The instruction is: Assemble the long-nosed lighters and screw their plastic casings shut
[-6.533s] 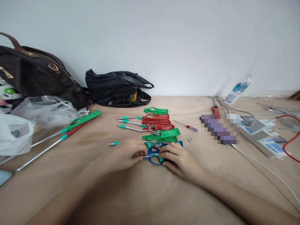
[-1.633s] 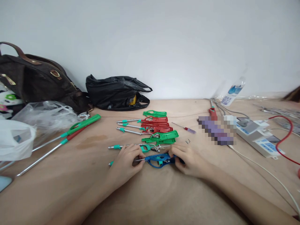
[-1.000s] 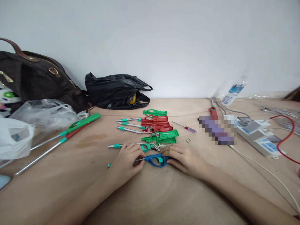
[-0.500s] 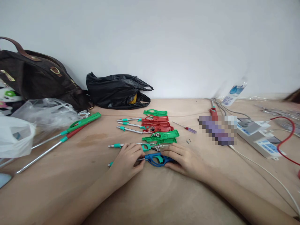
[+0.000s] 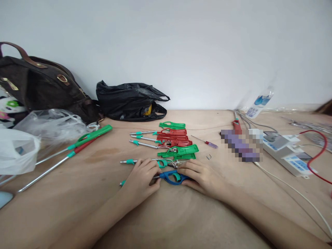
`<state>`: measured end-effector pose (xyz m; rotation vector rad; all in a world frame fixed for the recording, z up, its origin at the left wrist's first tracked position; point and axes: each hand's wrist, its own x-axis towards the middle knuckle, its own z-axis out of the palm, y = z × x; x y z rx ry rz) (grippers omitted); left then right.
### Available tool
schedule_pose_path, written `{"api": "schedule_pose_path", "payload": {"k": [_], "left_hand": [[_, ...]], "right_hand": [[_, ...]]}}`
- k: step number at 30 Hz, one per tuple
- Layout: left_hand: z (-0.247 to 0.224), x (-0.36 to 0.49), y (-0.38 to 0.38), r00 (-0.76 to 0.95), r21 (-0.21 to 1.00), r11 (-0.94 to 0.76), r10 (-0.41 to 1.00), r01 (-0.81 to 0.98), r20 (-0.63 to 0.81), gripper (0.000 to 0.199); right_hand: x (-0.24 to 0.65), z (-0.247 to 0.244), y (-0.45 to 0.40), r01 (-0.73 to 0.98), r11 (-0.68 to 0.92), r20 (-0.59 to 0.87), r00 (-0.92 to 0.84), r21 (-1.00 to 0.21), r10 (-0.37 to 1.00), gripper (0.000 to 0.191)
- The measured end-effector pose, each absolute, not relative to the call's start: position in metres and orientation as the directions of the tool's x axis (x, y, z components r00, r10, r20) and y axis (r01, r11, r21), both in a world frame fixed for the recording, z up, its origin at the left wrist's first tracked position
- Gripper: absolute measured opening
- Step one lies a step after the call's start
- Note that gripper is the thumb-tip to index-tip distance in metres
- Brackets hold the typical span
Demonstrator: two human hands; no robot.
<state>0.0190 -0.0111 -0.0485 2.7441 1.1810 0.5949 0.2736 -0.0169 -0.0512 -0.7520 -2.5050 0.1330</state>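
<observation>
A blue gas lighter (image 5: 168, 177) with a teal trigger lies across the table in front of me. My left hand (image 5: 144, 174) is closed around its metal tube, and the teal-ended tip sticks out to the left. Around the blue handle's right end, my right hand (image 5: 201, 175) is closed, hiding that end. Just beyond my fingers rests a bare metal lighter tube (image 5: 127, 161) with a teal trigger and wires, partly covered by both hands. Behind it lie green handle shells (image 5: 185, 150), opened red lighters (image 5: 173, 141) and another green shell (image 5: 172, 125).
A purple-handled screwdriver (image 5: 212, 145) and tiny metal bits (image 5: 209, 157) lie right of the shells. Two long lighters (image 5: 90, 135) sit at left, near plastic bags (image 5: 18, 152), a backpack (image 5: 46, 86) and a black bag (image 5: 127, 100). A power strip (image 5: 285, 155) with cables stands right.
Both hands keep their hold on the blue lighter. My right hand's fingers have shifted very slightly over the handle; the view has moved a little.
</observation>
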Motion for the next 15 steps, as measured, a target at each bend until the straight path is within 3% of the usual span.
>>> {"api": "schedule_pose_path", "payload": {"k": [15], "left_hand": [[-0.0471, 0.0202, -0.0111, 0.626, 0.230, -0.676, 0.736, 0.701, 0.257, 0.010]], "right_hand": [[0.2719, -0.0508, -0.0177, 0.501, 0.840, 0.440, -0.718, -0.209, 0.538, 0.024]]}}
